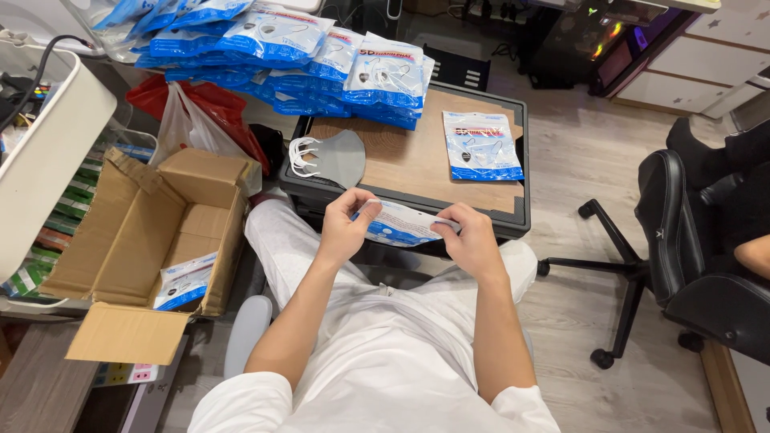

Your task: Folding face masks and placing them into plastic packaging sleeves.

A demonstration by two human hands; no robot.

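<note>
While both hands meet at the centre of the frame, the left hand (343, 227) pinches one end of a flat blue-and-white plastic mask packet (399, 224) and the right hand (473, 238) clamps the other end, fingers curled over its top edge. The packet hangs in the air just in front of the small wood-topped counter with a black rim (417, 164), over the person's lap. On that counter lies a short stack of grey fabric face masks with white ear loops (330, 157), unpacked, and to the right of it one more filled blue-and-white packet (482, 145). At the upper left of the frame sits a big heap of matching blue packets (277, 56). At lower left an open brown cardboard box (152, 232) holds a single packet (184, 282). So the box is barely started, by the look of it, and loose masks remain. A black office chair (690, 256) stands at the right edge.
</note>
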